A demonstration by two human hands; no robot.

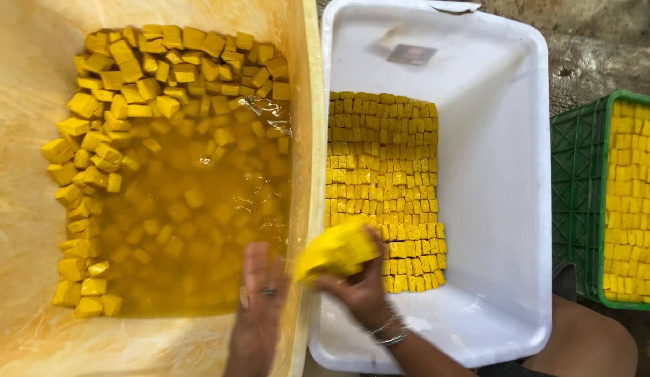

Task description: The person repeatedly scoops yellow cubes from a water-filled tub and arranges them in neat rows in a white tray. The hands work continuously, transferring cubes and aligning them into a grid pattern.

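The hands are split between two tubs: the right hand (360,286) is closed around a handful of yellow cubes (337,250), held just above the near end of the packed rows (383,188) in the white tub (506,209), while the left hand (261,297) is laid flat, fingers together, in the yellow liquid (199,223) of the cream tub (307,139). The step in hand is judged to be the setting down of drained cubes; careful alignment against the last row is called for next. Loose cubes (164,77) are heaped at the far and left sides of the liquid. A green crate (580,181) with more rows is seen at the right.
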